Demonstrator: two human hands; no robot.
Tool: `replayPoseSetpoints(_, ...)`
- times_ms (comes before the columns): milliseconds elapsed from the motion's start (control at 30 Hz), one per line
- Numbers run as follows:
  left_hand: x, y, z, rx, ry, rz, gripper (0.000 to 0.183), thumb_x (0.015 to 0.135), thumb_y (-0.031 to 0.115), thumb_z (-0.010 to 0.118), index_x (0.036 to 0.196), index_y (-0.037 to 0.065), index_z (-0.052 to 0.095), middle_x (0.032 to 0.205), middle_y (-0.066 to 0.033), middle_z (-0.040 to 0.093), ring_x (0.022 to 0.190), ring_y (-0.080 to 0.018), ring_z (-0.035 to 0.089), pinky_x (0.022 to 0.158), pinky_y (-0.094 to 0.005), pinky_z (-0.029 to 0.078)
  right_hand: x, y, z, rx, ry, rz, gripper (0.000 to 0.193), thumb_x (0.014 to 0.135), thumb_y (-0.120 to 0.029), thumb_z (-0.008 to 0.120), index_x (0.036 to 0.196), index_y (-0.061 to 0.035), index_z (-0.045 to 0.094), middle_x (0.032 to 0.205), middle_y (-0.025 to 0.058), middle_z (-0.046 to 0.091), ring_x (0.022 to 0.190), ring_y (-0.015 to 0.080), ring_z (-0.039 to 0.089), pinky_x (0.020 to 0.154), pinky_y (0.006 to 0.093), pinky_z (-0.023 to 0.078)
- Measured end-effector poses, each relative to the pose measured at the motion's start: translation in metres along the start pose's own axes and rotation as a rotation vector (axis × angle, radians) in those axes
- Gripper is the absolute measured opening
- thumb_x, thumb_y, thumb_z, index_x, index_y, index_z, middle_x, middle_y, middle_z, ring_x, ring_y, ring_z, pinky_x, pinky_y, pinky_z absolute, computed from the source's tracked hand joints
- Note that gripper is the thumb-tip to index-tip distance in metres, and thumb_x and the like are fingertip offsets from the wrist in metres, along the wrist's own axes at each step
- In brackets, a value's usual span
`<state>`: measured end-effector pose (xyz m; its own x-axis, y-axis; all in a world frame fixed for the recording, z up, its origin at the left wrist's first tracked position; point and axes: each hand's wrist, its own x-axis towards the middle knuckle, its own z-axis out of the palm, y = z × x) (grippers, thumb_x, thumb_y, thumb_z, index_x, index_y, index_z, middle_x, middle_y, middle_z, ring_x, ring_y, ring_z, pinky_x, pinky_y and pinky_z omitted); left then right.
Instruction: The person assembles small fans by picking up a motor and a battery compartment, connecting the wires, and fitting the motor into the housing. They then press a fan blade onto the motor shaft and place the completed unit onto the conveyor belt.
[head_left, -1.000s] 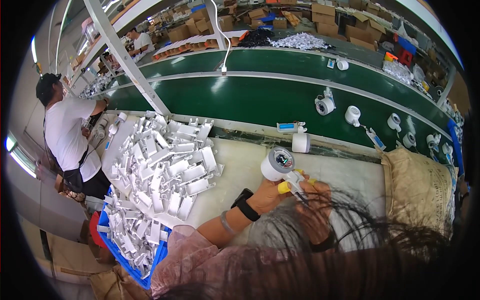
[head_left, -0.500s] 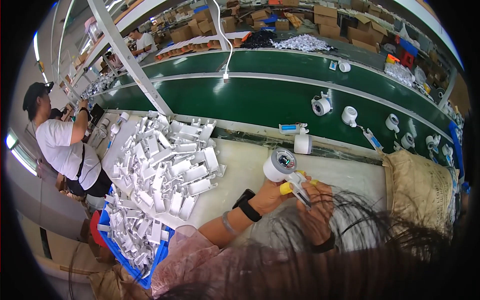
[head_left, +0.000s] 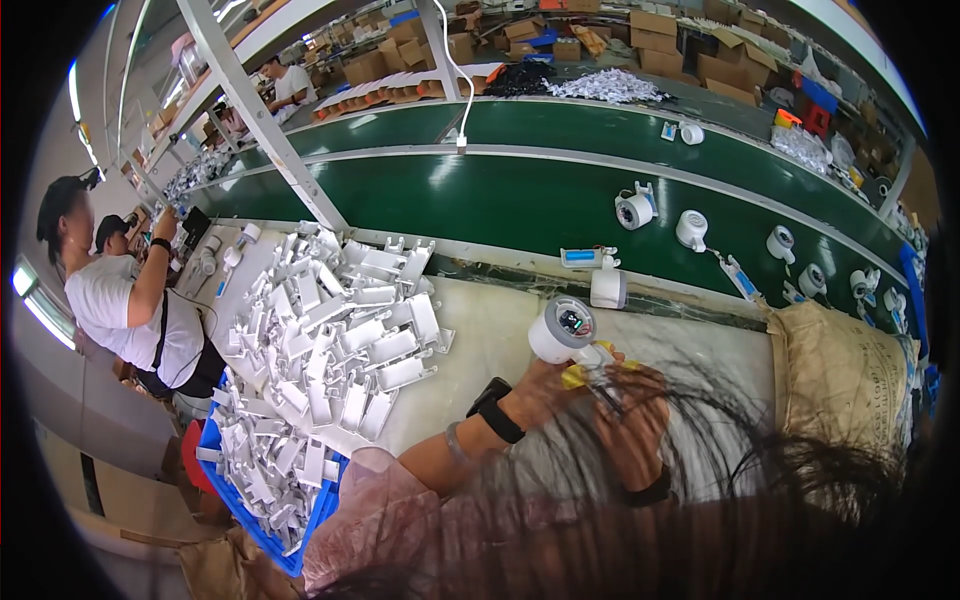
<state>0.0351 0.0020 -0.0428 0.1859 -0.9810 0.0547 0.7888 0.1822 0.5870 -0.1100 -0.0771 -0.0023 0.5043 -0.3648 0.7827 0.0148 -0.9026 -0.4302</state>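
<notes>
My left hand (head_left: 545, 395), with a dark band and a watch at its wrist, grips a white round-headed device (head_left: 553, 340) just below its head. The head's open face shows a small circuit with a lit display. My right hand (head_left: 640, 425) closes around the handle end from the other side. Yellow covers (head_left: 574, 377) wrap some fingertips. Dark strands of hair cross in front and partly hide both hands and the handle. Just beyond the head, another white round head (head_left: 607, 289) lies beside a white handle part with a blue cell (head_left: 588, 257).
A heap of white plastic shells (head_left: 345, 320) covers the bench on the left; more fill a blue crate (head_left: 208, 440) below. Behind runs a green conveyor (head_left: 480, 190) carrying several similar devices. A brown sack (head_left: 835, 370) stands at right. Co-workers (head_left: 140, 300) are at the left.
Both hands stay nearly in place around the device. Hair has swung further across them. Devices on the conveyor have shifted slightly left, and the co-worker at left has straightened and raised an arm.
</notes>
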Motion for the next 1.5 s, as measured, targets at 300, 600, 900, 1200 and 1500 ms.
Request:
replayPoseSetpoints(300,-0.002,-0.006,-0.001,0.162,0.066,0.041,0.053,0.088,0.023,0.069,0.133,0.007,0.046,0.132,-0.0082,0.055,0.12,-0.0202,0.054,0.1,-0.0365,0.046,-0.019,0.022,0.017,0.142,-0.033,0.122,0.042,0.062,0.009,0.069,0.101,-0.0049,0.063,0.098,0.0113,0.057,0.087,0.0295,0.061,0.071,0.0366,0.052)
replayPoseSetpoints(600,-0.002,-0.004,0.0,0.156,0.055,0.036,0.054,0.087,0.024,0.071,0.132,0.009,0.046,0.131,-0.0082,0.055,0.119,-0.02,0.054,0.1,-0.0365,0.046,-0.002,-0.004,0.003,0.048,0.015,0.112,0.042,0.061,0.009,0.068,0.101,-0.0044,0.063,0.098,0.0116,0.057,0.088,0.0304,0.061,0.072,0.0374,0.052)
replayPoseSetpoints(900,-0.002,-0.005,0.002,0.161,0.034,0.048,0.052,0.089,0.023,0.069,0.133,0.009,0.045,0.131,-0.0091,0.055,0.121,-0.0205,0.053,0.101,-0.0374,0.045,-0.002,0.001,0.0,0.064,-0.018,0.099,0.043,0.061,0.009,0.069,0.102,-0.0039,0.063,0.1,0.0124,0.058,0.091,0.0305,0.061,0.075,0.038,0.052)
replayPoseSetpoints(1200,-0.002,-0.006,-0.005,0.172,0.032,0.063,0.054,0.089,0.026,0.068,0.135,0.008,0.045,0.131,-0.0066,0.055,0.119,-0.0201,0.054,0.1,-0.0369,0.045,0.002,-0.004,-0.002,0.043,-0.029,0.084,0.048,0.062,0.006,0.069,0.108,-0.0044,0.06,0.104,0.0126,0.058,0.095,0.0316,0.06,0.078,0.0392,0.051)
replayPoseSetpoints(1500,0.0,-0.003,-0.003,0.231,0.132,0.066,0.055,0.089,0.027,0.069,0.134,0.006,0.045,0.131,-0.0079,0.055,0.116,-0.0182,0.055,0.097,-0.0366,0.047,0.002,-0.01,-0.002,0.02,-0.009,0.098,0.046,0.071,-0.011,0.074,0.114,-0.005,0.058,0.117,0.0139,0.055,0.109,0.0338,0.052,0.089,0.045,0.04)
